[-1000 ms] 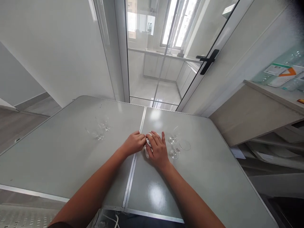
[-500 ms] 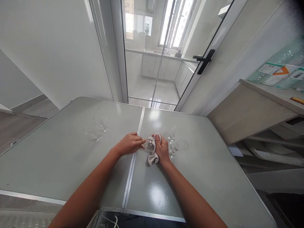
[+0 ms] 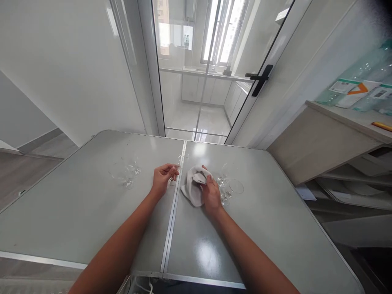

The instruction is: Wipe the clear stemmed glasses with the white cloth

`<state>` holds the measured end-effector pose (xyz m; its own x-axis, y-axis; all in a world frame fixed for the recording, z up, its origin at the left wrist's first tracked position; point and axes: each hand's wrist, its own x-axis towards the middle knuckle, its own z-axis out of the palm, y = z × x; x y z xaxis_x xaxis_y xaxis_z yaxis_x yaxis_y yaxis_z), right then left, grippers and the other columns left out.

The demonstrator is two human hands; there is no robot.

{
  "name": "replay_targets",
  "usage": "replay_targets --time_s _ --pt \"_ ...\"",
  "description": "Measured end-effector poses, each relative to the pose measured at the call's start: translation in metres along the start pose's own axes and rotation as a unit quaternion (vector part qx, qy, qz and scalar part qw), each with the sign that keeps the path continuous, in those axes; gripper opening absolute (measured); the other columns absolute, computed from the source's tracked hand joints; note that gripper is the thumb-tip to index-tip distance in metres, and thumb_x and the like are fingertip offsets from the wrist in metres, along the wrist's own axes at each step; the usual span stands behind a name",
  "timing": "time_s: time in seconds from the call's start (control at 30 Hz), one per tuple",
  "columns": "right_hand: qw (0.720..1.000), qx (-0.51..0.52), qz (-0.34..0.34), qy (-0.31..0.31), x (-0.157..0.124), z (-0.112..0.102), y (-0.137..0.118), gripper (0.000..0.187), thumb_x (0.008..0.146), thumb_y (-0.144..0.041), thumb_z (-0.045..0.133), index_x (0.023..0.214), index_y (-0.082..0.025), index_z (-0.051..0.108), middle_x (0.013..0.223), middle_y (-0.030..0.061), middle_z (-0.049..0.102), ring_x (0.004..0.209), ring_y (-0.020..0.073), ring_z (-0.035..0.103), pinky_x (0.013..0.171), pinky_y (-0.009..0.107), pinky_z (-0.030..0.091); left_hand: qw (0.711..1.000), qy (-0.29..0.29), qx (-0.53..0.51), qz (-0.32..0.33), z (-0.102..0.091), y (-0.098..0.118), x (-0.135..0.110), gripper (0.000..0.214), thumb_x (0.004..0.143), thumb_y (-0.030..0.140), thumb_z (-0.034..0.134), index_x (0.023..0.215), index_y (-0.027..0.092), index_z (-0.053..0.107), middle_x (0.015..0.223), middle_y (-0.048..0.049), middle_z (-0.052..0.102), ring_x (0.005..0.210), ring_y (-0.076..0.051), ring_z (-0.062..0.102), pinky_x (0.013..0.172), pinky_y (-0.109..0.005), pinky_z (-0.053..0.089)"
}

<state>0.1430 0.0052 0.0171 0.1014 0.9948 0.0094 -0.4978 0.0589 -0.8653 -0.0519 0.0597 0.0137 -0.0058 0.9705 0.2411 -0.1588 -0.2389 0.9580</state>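
Observation:
Near the seam of the table, my left hand [image 3: 163, 176] is closed on a clear stemmed glass [image 3: 181, 160]. The glass stands roughly upright, its rim at the top and its foot low beside my fingers; part of it is hidden by them. A pale, crumpled cloth [image 3: 193, 188] hangs from my right hand [image 3: 212, 191], which grips it just right of the seam. Close by the right hand, two clear stemmed glasses [image 3: 235, 186] are on the table. Further left, two more stemmed glasses [image 3: 118, 170] sit near each other, hard to make out against the grey top.
The grey table [image 3: 92, 220] has a metal strip [image 3: 170, 228] down its middle. Behind it is a glass door [image 3: 202, 106] with a black handle [image 3: 261, 79]. On the right, a wooden shelf [image 3: 343, 126] holds clear plastic bottles [image 3: 352, 92]. White cable [image 3: 150, 286] shows below the front edge.
The glass has come out of the cloth and moved left and up, turned upright in my left hand. In my right hand the cloth now hangs more spread out.

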Motion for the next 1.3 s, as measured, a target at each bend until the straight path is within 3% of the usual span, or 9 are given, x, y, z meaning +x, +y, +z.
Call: replay_targets --time_s 0.17,0.33,0.47,0.57,0.67,0.9,1.03,1.17,1.3 --pt "0.988 0.129 -0.01 -0.083 -0.003 0.008 -0.012 0.044 0.1 -0.046 0.057 0.138 -0.027 0.065 0.138 0.0063 0.068 0.128 0.0252 0.062 0.115 0.048 0.043 0.975 -0.16 -0.069 -0.137 0.013 0.003 -0.007 0.048 0.082 0.055 0.079 0.093 0.009 0.077 0.065 -0.0053 0.069 0.047 -0.009 0.052 0.048 -0.022 0.038" --pt "0.982 0.181 0.015 -0.053 0.002 0.001 -0.013 0.045 0.098 -0.056 0.053 0.126 -0.026 0.071 0.127 0.0073 0.073 0.122 0.028 0.065 0.107 0.052 0.049 0.948 -0.207 -0.134 -0.199 0.014 0.003 -0.009 0.049 0.08 0.055 0.081 0.093 0.008 0.076 0.064 -0.0046 0.067 0.045 -0.007 0.048 0.044 -0.02 0.033" --pt "0.974 0.203 0.082 -0.054 0.001 -0.004 -0.007 0.052 0.095 -0.067 0.051 0.115 -0.024 0.074 0.117 0.0089 0.076 0.116 0.0301 0.068 0.099 0.051 0.055 0.94 -0.223 -0.154 -0.205 0.008 0.001 -0.006 0.049 0.079 0.055 0.082 0.092 0.008 0.076 0.065 -0.0052 0.067 0.045 -0.006 0.047 0.044 -0.02 0.03" --pt "0.971 0.197 0.126 -0.056 -0.003 -0.003 -0.003 0.043 0.092 -0.061 0.059 0.099 -0.022 0.076 0.098 0.0076 0.079 0.102 0.0292 0.072 0.091 0.048 0.058 0.939 -0.239 -0.155 -0.193 0.006 0.0 -0.005 0.05 0.079 0.056 0.082 0.091 0.008 0.077 0.063 -0.0044 0.066 0.044 -0.006 0.045 0.044 -0.02 0.03" --pt "0.97 0.191 0.136 -0.059 -0.006 -0.001 -0.003 0.029 0.092 -0.049 0.066 0.096 -0.022 0.075 0.091 0.0045 0.078 0.088 0.0245 0.073 0.086 0.042 0.061 0.939 -0.258 -0.132 -0.184 0.009 -0.002 -0.007 0.05 0.083 0.057 0.078 0.094 0.008 0.076 0.062 -0.0037 0.065 0.044 -0.006 0.045 0.045 -0.02 0.031" --pt "0.967 0.195 0.147 -0.076 -0.002 -0.002 -0.005 0.031 0.093 -0.049 0.061 0.093 -0.021 0.074 0.083 0.0053 0.075 0.081 0.0243 0.071 0.078 0.04 0.061 0.924 -0.332 -0.07 -0.178 0.032 -0.002 -0.02 0.052 0.086 0.061 0.072 0.089 0.01 0.071 0.062 -0.0014 0.06 0.048 -0.008 0.052 0.048 -0.021 0.036" --pt "0.978 0.158 0.123 -0.054 -0.001 -0.002 -0.004 0.03 0.093 -0.049 0.063 0.1 -0.022 0.073 0.09 0.0042 0.076 0.082 0.0229 0.07 0.078 0.038 0.06 0.935 -0.283 -0.099 -0.188 0.035 -0.004 -0.02 0.054 0.085 0.063 0.072 0.091 0.009 0.072 0.057 0.0029 0.05 0.046 -0.007 0.041 0.045 -0.02 0.03" --pt "0.997 0.067 0.012 -0.032 -0.006 0.005 0.001 0.027 0.093 -0.04 0.069 0.116 -0.026 0.07 0.1 0.0017 0.075 0.086 0.018 0.07 0.08 0.031 0.058 0.964 -0.2 -0.078 -0.157 0.035 -0.006 -0.015 0.052 0.084 0.063 0.073 0.082 0.011 0.07 0.061 0.0016 0.053 0.049 -0.007 0.043 0.047 -0.02 0.03" --pt "0.997 0.054 -0.047 -0.005 -0.009 0.005 0.004 0.045 0.089 -0.038 0.076 0.131 -0.031 0.062 0.117 0.0014 0.072 0.093 0.0163 0.069 0.079 0.027 0.057 0.95 -0.243 -0.082 -0.178 0.031 0.0 -0.015 0.051 0.084 0.061 0.074 0.074 0.012 0.066 0.061 0.001 0.053 0.049 -0.007 0.041 0.047 -0.021 0.029"
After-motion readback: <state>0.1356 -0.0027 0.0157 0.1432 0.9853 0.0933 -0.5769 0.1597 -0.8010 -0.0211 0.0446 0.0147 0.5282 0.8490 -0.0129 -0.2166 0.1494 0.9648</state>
